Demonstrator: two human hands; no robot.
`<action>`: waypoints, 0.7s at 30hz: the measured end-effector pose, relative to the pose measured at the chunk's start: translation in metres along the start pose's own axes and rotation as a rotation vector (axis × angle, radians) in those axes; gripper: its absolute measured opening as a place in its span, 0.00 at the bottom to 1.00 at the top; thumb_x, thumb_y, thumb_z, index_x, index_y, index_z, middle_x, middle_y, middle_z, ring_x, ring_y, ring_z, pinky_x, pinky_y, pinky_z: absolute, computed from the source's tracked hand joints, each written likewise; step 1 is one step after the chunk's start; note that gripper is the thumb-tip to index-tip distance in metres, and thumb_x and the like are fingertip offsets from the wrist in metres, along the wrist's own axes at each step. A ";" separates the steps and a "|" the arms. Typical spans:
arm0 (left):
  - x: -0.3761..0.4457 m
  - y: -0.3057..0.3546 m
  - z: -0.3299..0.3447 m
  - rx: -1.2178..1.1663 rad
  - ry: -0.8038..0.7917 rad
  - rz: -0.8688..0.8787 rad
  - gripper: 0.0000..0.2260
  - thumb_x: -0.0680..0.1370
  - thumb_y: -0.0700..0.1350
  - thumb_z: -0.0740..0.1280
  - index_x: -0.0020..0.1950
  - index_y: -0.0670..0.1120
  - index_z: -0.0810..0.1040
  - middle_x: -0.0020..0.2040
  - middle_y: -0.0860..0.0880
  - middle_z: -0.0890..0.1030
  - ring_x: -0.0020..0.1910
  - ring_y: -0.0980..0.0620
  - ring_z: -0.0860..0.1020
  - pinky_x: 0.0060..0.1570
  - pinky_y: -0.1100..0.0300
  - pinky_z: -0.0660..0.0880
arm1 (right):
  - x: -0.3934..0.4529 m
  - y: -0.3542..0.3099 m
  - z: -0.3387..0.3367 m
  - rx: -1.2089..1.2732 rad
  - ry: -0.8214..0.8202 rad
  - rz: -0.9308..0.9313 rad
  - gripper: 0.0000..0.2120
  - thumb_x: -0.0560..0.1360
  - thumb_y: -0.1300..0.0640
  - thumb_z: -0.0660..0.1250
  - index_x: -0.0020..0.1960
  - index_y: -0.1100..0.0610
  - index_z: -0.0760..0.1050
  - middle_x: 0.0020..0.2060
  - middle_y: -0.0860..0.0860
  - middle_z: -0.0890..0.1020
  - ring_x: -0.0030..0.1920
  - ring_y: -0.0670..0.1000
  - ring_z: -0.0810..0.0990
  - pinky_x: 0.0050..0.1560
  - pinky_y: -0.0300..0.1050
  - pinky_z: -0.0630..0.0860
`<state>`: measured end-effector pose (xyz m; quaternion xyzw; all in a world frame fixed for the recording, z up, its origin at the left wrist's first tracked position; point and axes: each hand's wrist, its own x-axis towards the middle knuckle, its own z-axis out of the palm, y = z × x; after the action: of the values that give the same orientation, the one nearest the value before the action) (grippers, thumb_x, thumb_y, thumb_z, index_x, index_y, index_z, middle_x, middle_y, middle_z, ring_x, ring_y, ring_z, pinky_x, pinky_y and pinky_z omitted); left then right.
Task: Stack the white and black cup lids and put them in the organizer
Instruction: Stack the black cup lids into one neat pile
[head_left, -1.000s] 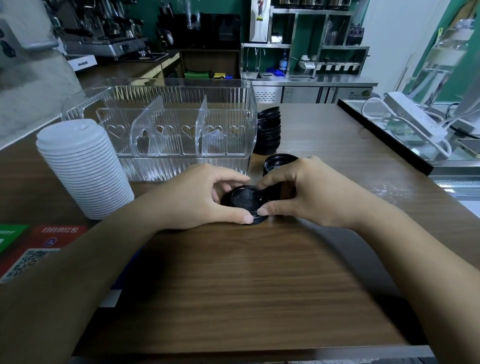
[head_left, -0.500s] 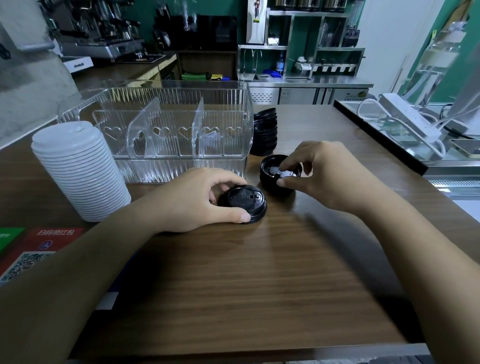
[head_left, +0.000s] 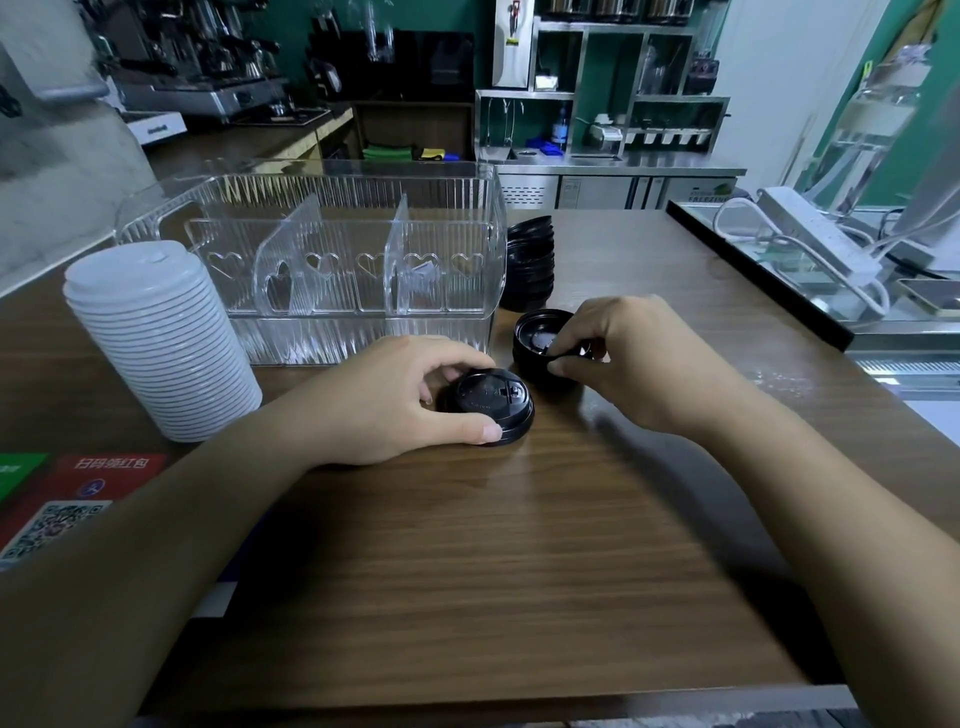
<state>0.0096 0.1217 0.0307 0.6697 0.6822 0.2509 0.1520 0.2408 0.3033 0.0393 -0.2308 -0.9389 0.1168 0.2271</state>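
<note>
Left hand (head_left: 395, 397) curled over black lid (head_left: 491, 413), dome up, flat on worktop (head_left: 467, 571) in front of organizer (head_left: 322, 270); thumb and fingers clamped on its rim. Right hand (head_left: 631, 358) pinching rim of upturned black lids (head_left: 540, 345) just right of it, fingers together on the edge. Thin moulded plastic by the look: probably light, springy, slick, likely to deform if squeezed on the dome. Best taken by the rim, opposite sides, and nested straight down. Count: one tall white lid stack (head_left: 161, 343) at left, roughly twenty, exact number not readable; one black lid stack (head_left: 530, 265) beside organizer's right end, several, count unclear; upturned pile under right hand looks like a few; at least one under left hand. Organizer: one, clear, two dividers, three compartments, no lids inside yet.
</note>
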 end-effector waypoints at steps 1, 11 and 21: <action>0.000 0.000 0.000 -0.001 -0.002 0.001 0.23 0.77 0.66 0.80 0.72 0.68 0.83 0.59 0.69 0.83 0.58 0.70 0.80 0.54 0.69 0.75 | 0.000 -0.001 0.000 -0.010 -0.002 0.002 0.02 0.78 0.55 0.81 0.50 0.49 0.89 0.43 0.39 0.81 0.40 0.37 0.77 0.42 0.26 0.66; 0.000 0.001 0.000 0.017 0.005 -0.009 0.26 0.76 0.69 0.79 0.74 0.68 0.82 0.60 0.66 0.84 0.56 0.69 0.81 0.52 0.69 0.74 | 0.000 -0.006 0.002 0.082 0.051 0.074 0.09 0.74 0.51 0.84 0.45 0.50 0.85 0.40 0.43 0.85 0.41 0.41 0.80 0.40 0.30 0.70; 0.000 0.001 -0.002 -0.024 0.065 -0.004 0.33 0.75 0.71 0.77 0.79 0.63 0.81 0.64 0.68 0.83 0.62 0.72 0.80 0.61 0.65 0.80 | -0.002 -0.010 -0.017 0.269 0.213 0.115 0.09 0.80 0.49 0.78 0.44 0.52 0.86 0.33 0.45 0.84 0.30 0.44 0.75 0.33 0.32 0.67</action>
<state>0.0095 0.1216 0.0331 0.6580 0.6850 0.2804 0.1384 0.2469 0.2956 0.0566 -0.2627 -0.8707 0.2291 0.3470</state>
